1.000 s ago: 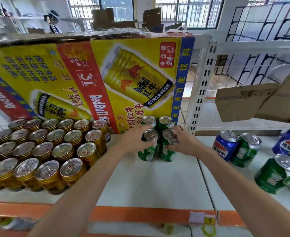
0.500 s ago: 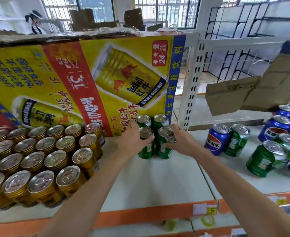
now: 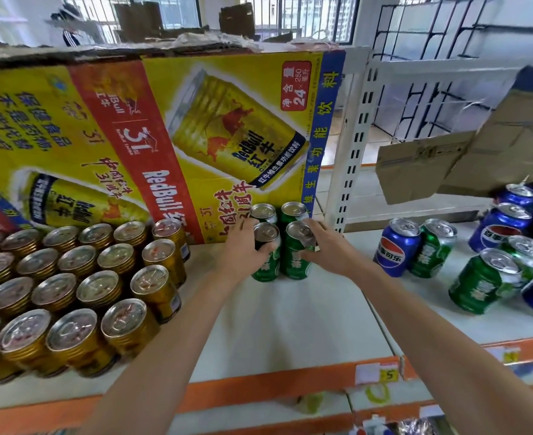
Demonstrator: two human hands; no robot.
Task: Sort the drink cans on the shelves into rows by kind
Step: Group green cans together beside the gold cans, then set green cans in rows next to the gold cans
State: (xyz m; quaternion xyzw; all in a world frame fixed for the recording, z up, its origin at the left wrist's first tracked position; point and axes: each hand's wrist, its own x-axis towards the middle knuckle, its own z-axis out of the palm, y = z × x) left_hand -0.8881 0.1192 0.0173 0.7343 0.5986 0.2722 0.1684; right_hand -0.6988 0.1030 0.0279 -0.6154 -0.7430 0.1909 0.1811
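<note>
Cans of green soda sit in a tight two-by-two block at the back of the white shelf (image 3: 290,334), against the lower right corner of the yellow Red Bull carton (image 3: 152,136). Your left hand (image 3: 243,255) curls round the front left green can (image 3: 266,255), thumb across its front. Your right hand (image 3: 328,249) wraps the front right green can (image 3: 296,255), fingers over its rim. The two rear green cans (image 3: 279,211) stand just behind, touching the front pair.

To your left, gold cans (image 3: 70,277) stand packed in slanting rows, well apart from the green block. To your right, past the perforated white upright (image 3: 353,152), a blue Pepsi can (image 3: 397,246) stands touching another green can (image 3: 433,248). Further right, more green and blue cans are mixed together, some tilted. A brown cardboard flap (image 3: 422,164) hangs above them. An orange strip (image 3: 258,394) edges the shelf front.
</note>
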